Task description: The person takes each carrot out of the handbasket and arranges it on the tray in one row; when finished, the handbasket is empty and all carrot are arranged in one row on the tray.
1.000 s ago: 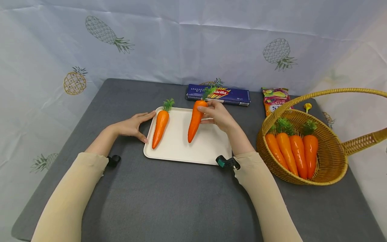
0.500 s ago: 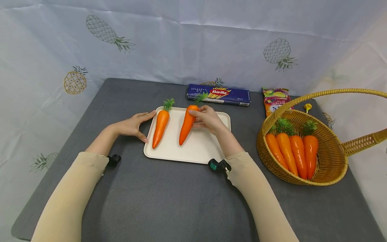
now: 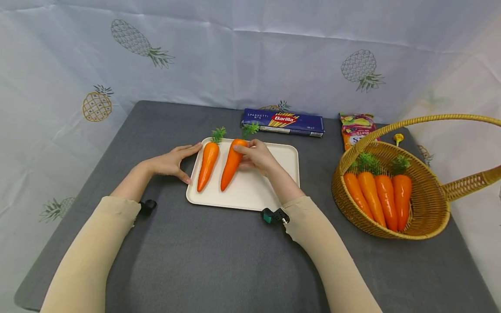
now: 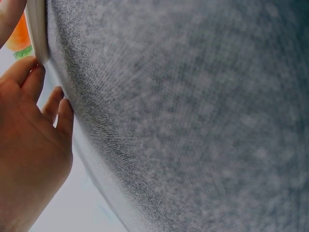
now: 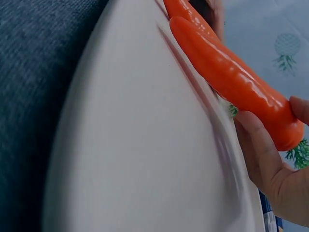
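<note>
Carrot (image 3: 231,167) in a person's right hand (image 3: 259,159) is hanging low over a cream tray (image 3: 270,191), its leafy top pointing far and its tip angling near and left. A gap is showing beneath its thick end in the right wrist view, though whether the tip is touching the tray is hard to tell. The right hand is gripping it close to the leafy end, thumb over the top and fingers behind, a hold that is probably leaving the tapered length uncovered. Just to the left, a second carrot (image 3: 208,167) is lying on the tray at a similar slant, a strip of bare tray separating the pair.

At the tray's left end, the left hand (image 3: 172,163) is spreading wide and gripping nothing, fingers extending toward the far corner, thumb toward the near one, both touching the rim; it is seemingly steadying the tray. Two forearms in beige sleeves (image 3: 90,243) are reaching in from the near side, the right one slanting leftward across the tray's near rim.

On the right of the gray table (image 3: 211,252), four carrots (image 3: 386,200) are resting side by side in a wicker basket (image 3: 430,204), perhaps keeping within easy reach. A blue spaghetti box (image 3: 283,121) is lying beyond the tray; a snack packet (image 3: 356,128) is sitting behind the basket.
</note>
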The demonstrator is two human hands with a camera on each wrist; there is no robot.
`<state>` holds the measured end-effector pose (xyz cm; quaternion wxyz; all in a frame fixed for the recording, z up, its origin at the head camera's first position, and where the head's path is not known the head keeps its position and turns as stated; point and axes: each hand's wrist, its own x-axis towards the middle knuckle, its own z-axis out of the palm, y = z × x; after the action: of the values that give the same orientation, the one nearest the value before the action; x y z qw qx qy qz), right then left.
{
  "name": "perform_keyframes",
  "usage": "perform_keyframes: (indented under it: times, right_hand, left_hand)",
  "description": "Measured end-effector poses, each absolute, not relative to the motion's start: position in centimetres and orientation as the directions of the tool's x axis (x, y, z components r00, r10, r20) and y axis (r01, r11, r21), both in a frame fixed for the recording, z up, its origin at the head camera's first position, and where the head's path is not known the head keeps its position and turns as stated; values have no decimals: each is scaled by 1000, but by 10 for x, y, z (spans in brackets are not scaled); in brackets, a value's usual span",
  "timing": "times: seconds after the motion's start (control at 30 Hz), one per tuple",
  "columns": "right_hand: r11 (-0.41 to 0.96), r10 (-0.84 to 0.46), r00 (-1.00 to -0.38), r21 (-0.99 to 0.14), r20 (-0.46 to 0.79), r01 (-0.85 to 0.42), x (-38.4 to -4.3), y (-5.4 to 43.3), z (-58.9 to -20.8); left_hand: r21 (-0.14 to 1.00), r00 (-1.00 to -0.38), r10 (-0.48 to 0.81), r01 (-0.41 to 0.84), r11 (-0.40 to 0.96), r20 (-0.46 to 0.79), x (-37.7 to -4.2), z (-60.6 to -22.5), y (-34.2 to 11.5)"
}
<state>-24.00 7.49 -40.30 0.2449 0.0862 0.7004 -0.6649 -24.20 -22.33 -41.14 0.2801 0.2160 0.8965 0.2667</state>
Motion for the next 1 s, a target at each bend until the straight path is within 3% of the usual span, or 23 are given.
perform_keyframes:
  times: [1.0]
  right_hand:
    - [84, -184, -874, -893, -450, 442, -238, 45, -412]
  left_hand:
    - [597, -751, 531, 231, 768, -392, -242, -409, -222]
